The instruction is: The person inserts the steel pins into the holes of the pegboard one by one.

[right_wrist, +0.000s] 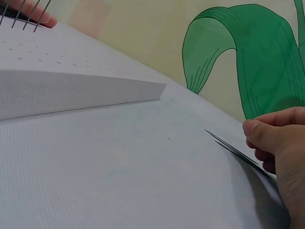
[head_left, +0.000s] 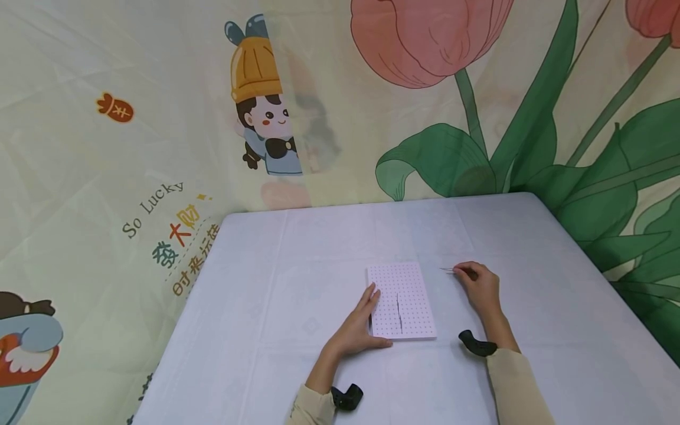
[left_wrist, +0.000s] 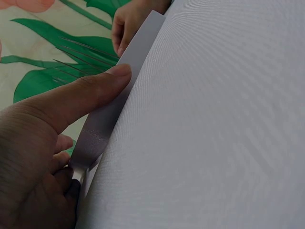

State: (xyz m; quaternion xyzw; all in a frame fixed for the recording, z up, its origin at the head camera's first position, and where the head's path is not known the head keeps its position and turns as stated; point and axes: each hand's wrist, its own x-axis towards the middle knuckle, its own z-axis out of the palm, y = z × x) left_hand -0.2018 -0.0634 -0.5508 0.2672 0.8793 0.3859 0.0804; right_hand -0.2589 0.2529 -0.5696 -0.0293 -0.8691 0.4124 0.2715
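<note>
A white board with rows of small holes lies flat on the table. My left hand grips its near left corner, the thumb along the near edge and the fingers at the left side. Several thin dark needles stand upright in a row in the holes; the left wrist view shows these standing needles beyond my thumb. To the right of the board, my right hand pinches a few loose needles between thumb and fingers. Their tips point left towards the board, close above the cloth.
A white cloth covers the table. Behind it hangs a printed curtain with tulips and a cartoon figure. Black wrist straps sit at both cuffs.
</note>
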